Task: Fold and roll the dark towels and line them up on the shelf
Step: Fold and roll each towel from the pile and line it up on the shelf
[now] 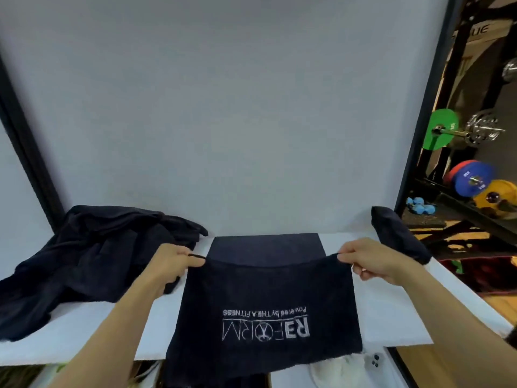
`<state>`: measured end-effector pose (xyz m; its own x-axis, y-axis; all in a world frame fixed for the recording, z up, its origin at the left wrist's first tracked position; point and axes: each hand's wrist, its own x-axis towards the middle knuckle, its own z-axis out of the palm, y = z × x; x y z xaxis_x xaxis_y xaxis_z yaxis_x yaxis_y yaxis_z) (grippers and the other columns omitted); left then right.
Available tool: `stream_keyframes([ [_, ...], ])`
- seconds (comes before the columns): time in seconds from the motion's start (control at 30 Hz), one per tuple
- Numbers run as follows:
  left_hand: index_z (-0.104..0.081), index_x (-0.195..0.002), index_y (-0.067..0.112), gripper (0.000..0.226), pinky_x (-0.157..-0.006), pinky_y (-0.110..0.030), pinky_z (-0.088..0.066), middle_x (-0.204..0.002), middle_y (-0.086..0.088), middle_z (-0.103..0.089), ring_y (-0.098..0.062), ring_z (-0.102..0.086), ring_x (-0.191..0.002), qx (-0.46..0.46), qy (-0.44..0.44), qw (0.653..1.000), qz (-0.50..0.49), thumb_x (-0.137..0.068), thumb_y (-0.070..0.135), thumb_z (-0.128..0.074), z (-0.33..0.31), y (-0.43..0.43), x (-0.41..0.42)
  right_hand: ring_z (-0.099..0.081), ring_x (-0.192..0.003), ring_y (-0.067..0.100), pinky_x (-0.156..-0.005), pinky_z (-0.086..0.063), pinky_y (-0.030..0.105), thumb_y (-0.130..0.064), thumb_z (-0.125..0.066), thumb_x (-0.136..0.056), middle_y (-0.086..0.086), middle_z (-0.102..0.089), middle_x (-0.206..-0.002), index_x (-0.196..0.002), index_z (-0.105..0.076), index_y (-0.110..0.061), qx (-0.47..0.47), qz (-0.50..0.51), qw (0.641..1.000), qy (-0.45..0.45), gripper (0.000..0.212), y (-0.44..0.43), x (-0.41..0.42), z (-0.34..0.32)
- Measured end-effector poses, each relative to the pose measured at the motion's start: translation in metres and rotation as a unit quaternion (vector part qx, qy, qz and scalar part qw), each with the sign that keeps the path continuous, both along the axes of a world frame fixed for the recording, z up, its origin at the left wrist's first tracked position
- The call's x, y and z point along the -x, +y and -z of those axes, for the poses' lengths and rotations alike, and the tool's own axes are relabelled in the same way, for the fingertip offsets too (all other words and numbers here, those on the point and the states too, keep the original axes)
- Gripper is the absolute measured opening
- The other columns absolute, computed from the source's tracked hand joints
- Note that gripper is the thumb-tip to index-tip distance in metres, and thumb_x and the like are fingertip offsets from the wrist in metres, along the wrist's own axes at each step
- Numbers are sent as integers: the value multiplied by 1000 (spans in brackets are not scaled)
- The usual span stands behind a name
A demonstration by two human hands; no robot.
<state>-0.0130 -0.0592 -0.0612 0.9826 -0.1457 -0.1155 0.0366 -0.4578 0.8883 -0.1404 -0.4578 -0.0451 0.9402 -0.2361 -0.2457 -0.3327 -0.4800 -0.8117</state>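
Note:
A dark towel (265,289) with a white printed logo, seen upside down, lies across the white shelf (391,312). Its near edge hangs over the shelf's front. My left hand (170,264) pinches the towel's upper left corner and my right hand (369,261) pinches the upper right corner. The held edge is lifted and stretched between them, above the towel's far part lying flat. A rolled dark towel (397,236) lies at the shelf's right end. A heap of unfolded dark towels (84,264) covers the shelf's left side.
A white wall panel (223,107) stands right behind the shelf. To the right is a gym rack with coloured weight plates (472,180) and a barbell (461,133). Under the shelf's front edge, white objects (349,368) show.

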Motion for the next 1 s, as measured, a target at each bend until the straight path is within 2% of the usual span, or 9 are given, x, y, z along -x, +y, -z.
stream_keyframes([
  [0.13, -74, -73, 10, 10, -43, -22, -33, -50, 7, -59, -8, -48, -47, 4, -47, 998, -40, -78, 17, -78, -1, -31, -72, -39, -55, 11, -48, -37, 20, -14, -53, -93, -6, -49, -62, -79, -67, -12, -24, 32, 997, -62, 20, -20, -71, 4],
  [0.3, -57, -60, 15, 29, -45, -23, -40, -54, 1, -59, -16, -53, -42, 12, -82, 987, -140, -79, 20, -79, 9, -74, -148, -47, -57, 14, -55, -42, 25, -13, -58, -90, 1, -57, -70, -86, -69, -7, -19, 124, 985, -121, 13, -40, -159, 15],
  [0.47, -64, -93, 10, 14, -53, -29, -57, -100, -17, -68, -24, -70, -66, 73, -52, 983, -158, -85, 16, -73, 36, -100, -170, -64, -71, 16, -53, -49, 17, -6, -57, -93, 10, -67, -98, -117, -61, -9, -33, 175, 977, -116, 25, -30, -191, 56],
  [0.6, -54, -127, 14, 52, -90, -35, -52, -119, -6, -55, -24, -60, -105, -91, -83, 990, -66, -81, 24, -77, 58, -90, -139, -64, -99, 25, -80, -54, 30, -15, -63, -92, 6, -57, -121, -135, -49, -14, 32, 151, 983, -98, 46, -18, -164, 77],
  [0.67, -56, -127, 16, 50, -89, -27, -44, -118, -3, -57, -20, -56, -111, -125, -119, 984, -40, -82, 26, -76, 63, -81, -106, -61, -105, 25, -92, -51, 37, -22, -65, -90, 5, -59, -120, -134, -50, -15, 74, 151, 981, -100, 46, -11, -139, 79],
  [0.77, -60, -122, 20, 45, -80, -29, -43, -111, -1, -63, -18, -59, -101, -204, -136, 968, -46, -83, 37, -74, 65, -64, -52, -57, -103, 23, -84, -45, 32, -37, -64, -90, 1, -59, -109, -122, -53, -16, 136, 136, 980, -46, 40, 4, -97, 75],
  [0.83, -59, -118, 21, 49, -72, -32, -43, -106, 2, -62, -20, -59, -97, -272, -126, 952, -53, -81, 49, -72, 62, -49, -18, -57, -83, 20, -71, -43, 31, -49, -61, -87, -2, -54, -87, -92, -51, -17, 196, 107, 975, 18, 34, 16, -67, 69],
  [0.9, -56, -114, 19, 52, -69, -32, -40, -104, 2, -60, -20, -57, -93, -305, -89, 947, -48, -79, 54, -72, 58, -33, 9, -55, -60, 20, -61, -44, 32, -56, -61, -84, 0, -51, -67, -70, -43, -14, 225, 76, 968, 80, 48, 29, -39, 63],
  [1.0, -58, -105, 13, 36, -70, -31, -41, -105, -5, -61, -20, -54, -83, -243, -37, 969, -42, -81, 31, -78, 54, -17, 44, -55, -60, 21, -58, -49, 30, -42, -69, -87, 5, -55, -70, -72, -48, -11, 217, 46, 966, 130, 40, 49, -3, 57],
])
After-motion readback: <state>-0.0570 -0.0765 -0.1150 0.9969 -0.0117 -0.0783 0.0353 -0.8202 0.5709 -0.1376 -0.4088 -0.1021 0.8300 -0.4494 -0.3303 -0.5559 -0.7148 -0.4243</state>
